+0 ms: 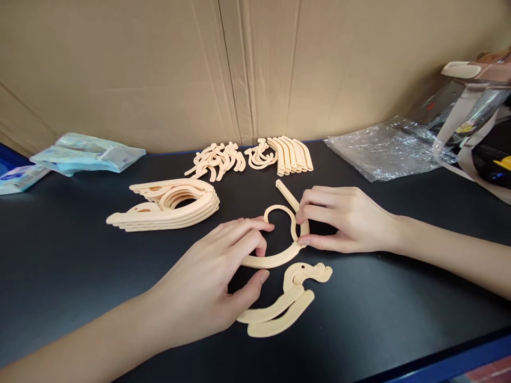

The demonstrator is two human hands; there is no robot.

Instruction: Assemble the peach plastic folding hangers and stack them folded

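Note:
Between my hands, flat on the black table, is a cream plastic folding clothes hanger (pixel 275 260) with a curved hook and two arms spread apart. My left hand (pixel 225 260) grips its left arm, fingers over the top and thumb on the near side. Pinched in the fingers of my right hand (pixel 347 218) is the other arm, close to the joint. The fingertips hide part of both arms. Just in front lie two loose curved hanger arms (pixel 281 322) and a few small hook pieces (pixel 293 279), partly overlapping; my left thumb is near them.
A stack of folded hangers (pixel 179 221) sits to the left. At the back are a heap of small curved pieces (pixel 217 159) and a row of straighter arms (pixel 291 154). Blue-white packets (pixel 88 151) lie far left; a clear plastic bag (pixel 387 149) and a strapped bottle (pixel 475 96) are right.

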